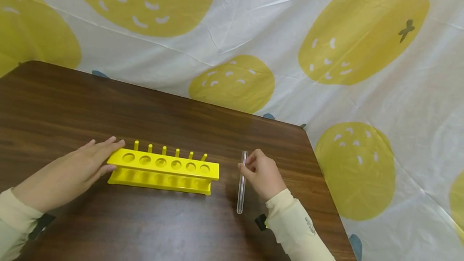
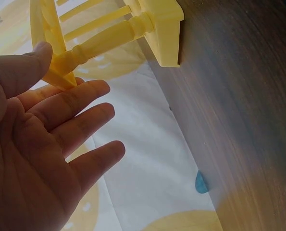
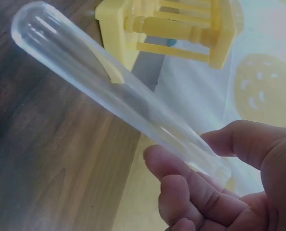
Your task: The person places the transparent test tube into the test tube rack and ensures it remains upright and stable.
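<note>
Over the head feed, I had the yellow rack (image 1: 168,168) standing on the dark wooden table (image 1: 145,228) at eight o'clock, its six round holes in a row and its pegs along the twelve o'clock edge. My left hand (image 1: 74,168) pinched the rack's nine o'clock end lightly between thumb and forefinger, the other fingers spread. At five o'clock, my right hand (image 1: 264,174) was closed, thumb against fingers, on the clear test tube (image 1: 241,190) near its twelve o'clock end; the rounded end pointed to six. I had the tube near the rack, at three o'clock from it, not touching. The fruit-print cloth (image 1: 282,7) hung at twelve.
</note>
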